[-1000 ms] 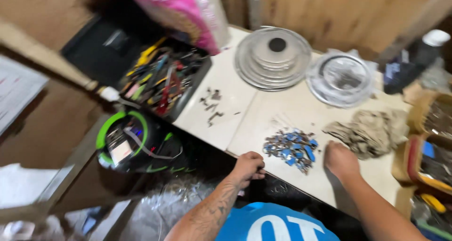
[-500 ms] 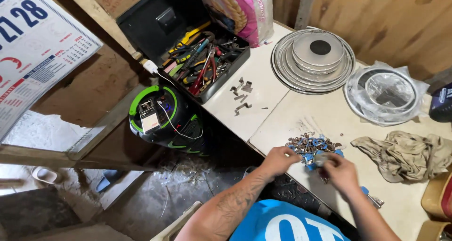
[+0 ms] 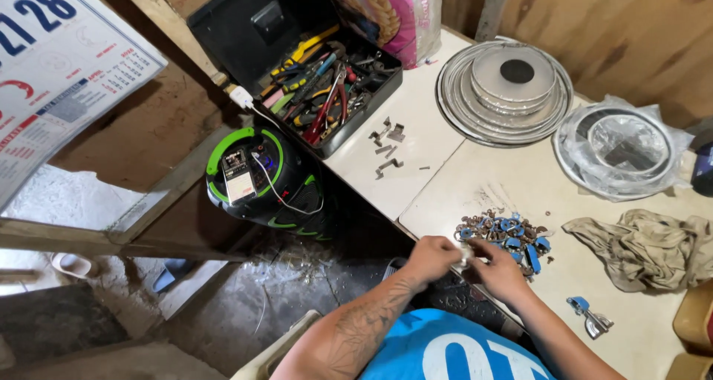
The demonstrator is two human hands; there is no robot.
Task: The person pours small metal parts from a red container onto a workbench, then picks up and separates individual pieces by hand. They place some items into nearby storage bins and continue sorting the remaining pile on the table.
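Observation:
My left hand (image 3: 431, 259) and my right hand (image 3: 499, 271) meet at the near edge of the white table (image 3: 475, 179), fingertips together on a small metal piece (image 3: 466, 255). Just beyond them lies a pile of small blue and rusty metal parts (image 3: 507, 235). A single blue-and-metal part (image 3: 588, 317) lies apart to the right. What the piece between my fingers is exactly, I cannot make out.
An open black toolbox of pliers (image 3: 330, 90) sits at the table's far left, with loose metal clips (image 3: 386, 146) beside it. Stacked round metal lids (image 3: 505, 90), a plastic-wrapped lid (image 3: 622, 146) and a rag (image 3: 646, 246) lie further right. A black-and-green speaker (image 3: 260, 179) stands below.
The view has swung left and down. My hands came off the table beside the pile and drew together over its near edge, closing on a small piece.

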